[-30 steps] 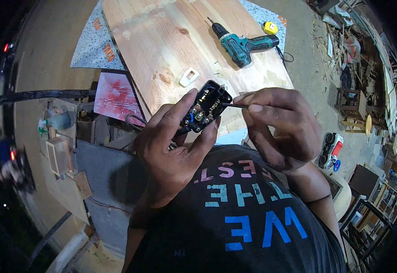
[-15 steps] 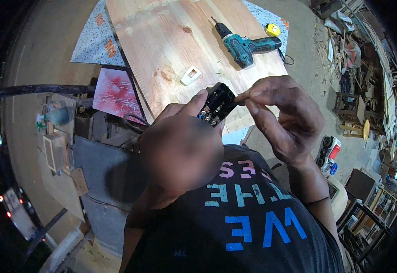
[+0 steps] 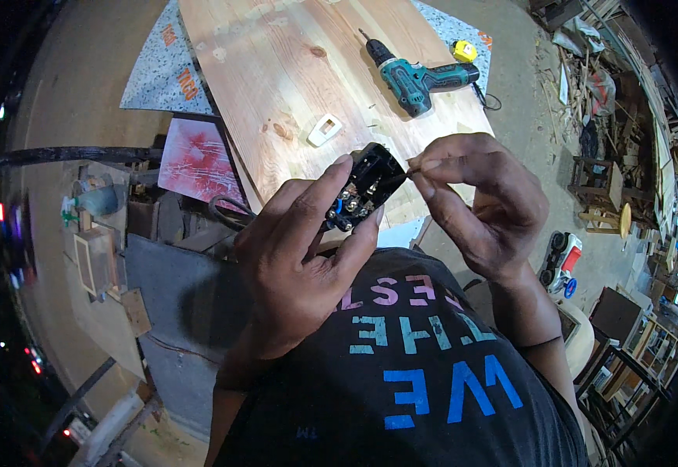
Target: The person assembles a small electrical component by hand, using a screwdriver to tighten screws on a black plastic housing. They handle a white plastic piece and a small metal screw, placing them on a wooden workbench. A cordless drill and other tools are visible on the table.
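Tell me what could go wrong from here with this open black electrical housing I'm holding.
The open black electrical housing could twist or slip, since only the left hand appears to support it.

The thin dark rod pinched in the right hand might slip and catch the exposed metal contacts.

The cordless drill might get knocked, lying with its handle end at the wooden panel's edge.
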Available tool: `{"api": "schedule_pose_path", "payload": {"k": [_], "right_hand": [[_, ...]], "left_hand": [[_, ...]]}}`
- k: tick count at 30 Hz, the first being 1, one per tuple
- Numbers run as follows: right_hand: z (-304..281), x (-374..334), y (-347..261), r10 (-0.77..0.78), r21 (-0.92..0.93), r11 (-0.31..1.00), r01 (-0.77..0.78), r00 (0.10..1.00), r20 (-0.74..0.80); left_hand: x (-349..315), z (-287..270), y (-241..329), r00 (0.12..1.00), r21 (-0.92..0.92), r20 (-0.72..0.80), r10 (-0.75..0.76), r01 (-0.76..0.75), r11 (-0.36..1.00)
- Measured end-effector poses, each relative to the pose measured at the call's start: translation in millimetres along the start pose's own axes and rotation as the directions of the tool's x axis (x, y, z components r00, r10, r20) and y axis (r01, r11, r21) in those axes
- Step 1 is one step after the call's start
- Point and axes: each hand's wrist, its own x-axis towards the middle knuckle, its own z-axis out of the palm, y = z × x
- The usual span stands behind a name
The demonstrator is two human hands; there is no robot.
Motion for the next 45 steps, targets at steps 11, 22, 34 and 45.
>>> {"api": "schedule_pose_path", "payload": {"k": [11, 22, 34, 45], "right_hand": [[3.9, -1.4, 2.9, 0.067, 0.099, 0.993, -0.057, 0.992, -0.107], [2.0, -0.6, 4.6, 0.075, 0.126, 0.990, -0.067, 0.995, -0.058], [1.0, -1.3, 9.3, 0.094, 0.193, 0.978, -0.078, 0.993, -0.075], [-0.1, -1.2, 5.3, 0.085, 0.188, 0.980, -0.063, 0.990, -0.115]], "left_hand": [[0.4, -0.1, 1.8, 1.000, 0.012, 0.014, 0.013, -0.013, 1.000], [-1.0, 3.2, -0.9, 1.000, -0.045, 0.001, 0.003, -0.003, 0.999], [0.6, 0.9, 1.5, 1.000, 0.002, 0.012, 0.026, -0.026, 1.000], [0.9, 2.2, 1.2, 0.999, -0.102, 0.026, -0.030, 0.033, 0.994]]}}
